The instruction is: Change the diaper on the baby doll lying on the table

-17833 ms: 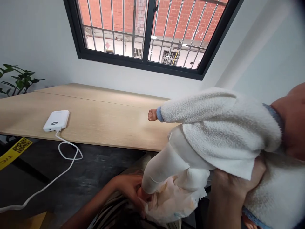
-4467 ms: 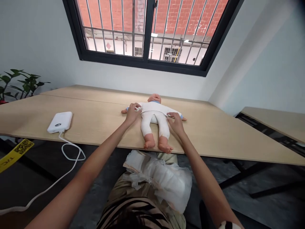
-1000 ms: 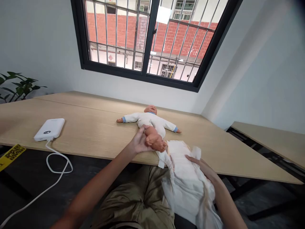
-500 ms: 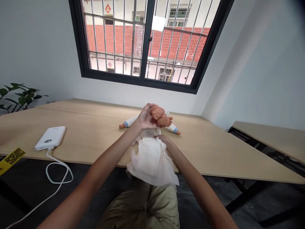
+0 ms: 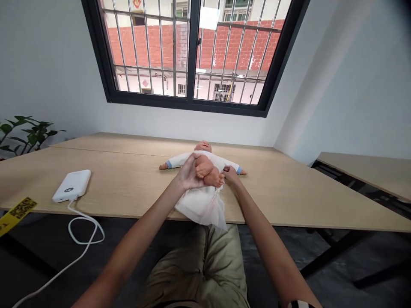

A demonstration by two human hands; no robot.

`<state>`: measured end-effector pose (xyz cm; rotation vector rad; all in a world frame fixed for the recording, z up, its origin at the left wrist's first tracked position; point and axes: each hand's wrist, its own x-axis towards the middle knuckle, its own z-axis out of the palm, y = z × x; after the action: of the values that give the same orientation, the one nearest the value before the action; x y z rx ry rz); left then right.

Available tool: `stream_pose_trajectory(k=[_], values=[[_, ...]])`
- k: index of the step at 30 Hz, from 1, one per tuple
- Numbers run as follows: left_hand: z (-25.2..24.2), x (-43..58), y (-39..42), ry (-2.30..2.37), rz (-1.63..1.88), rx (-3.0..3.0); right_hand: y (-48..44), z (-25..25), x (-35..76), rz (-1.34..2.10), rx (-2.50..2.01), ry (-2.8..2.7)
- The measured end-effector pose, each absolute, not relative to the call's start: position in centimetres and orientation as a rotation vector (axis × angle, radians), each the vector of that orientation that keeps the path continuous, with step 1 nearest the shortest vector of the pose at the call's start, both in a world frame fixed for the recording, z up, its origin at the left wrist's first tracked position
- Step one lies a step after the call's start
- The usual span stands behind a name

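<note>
One head-worn view from near and above the table [image 5: 289, 192], forward and down, window [image 5: 192, 55] at top.

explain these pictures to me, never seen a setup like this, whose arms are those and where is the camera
There is no machine here: those are a person's own bare arms. Everything is seen from one camera worn on that person's head, looking forward and down, so their trousers show at the bottom.

On the wooden table a doll lies on its back, head towards the window. The left hand holds its bare legs together. The right hand is at the doll's other side; what its fingers pinch is too small to tell. A white diaper lies below the legs, hanging over the near edge. Off to the left sits a white device with a cable.
</note>
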<state>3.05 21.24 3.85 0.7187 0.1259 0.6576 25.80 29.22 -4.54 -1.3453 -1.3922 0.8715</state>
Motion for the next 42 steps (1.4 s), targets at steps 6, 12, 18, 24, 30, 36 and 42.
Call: stream_pose_trajectory(k=[6,12,18,24,30,36,42], values=[[-2.2,3.0,18.6,0.171,0.606,0.612,28.1,-5.6,28.3,0.91,-1.285,-1.455],[-5.0,3.6,17.9,0.2,0.695,0.384,27.3,-5.9,28.0,0.989,-1.228,-1.676],[-4.9,3.4,17.7,0.239,0.724,0.313,27.2,-5.1,29.0,1.022,-1.322,-1.511],[-4.8,3.6,17.5,0.289,0.748,0.329,27.9,-5.4,29.3,0.919,-1.31,-1.301],[-4.8,3.6,17.4,0.271,0.736,0.338,27.7,-5.2,29.1,1.001,-1.285,-1.057],[-4.6,3.5,17.2,0.281,0.734,0.347,28.0,-5.3,29.5,1.015,-1.237,-1.077],[-4.8,3.5,17.4,0.259,0.713,0.356,28.8,-6.5,30.7,0.369,-1.501,-1.335]])
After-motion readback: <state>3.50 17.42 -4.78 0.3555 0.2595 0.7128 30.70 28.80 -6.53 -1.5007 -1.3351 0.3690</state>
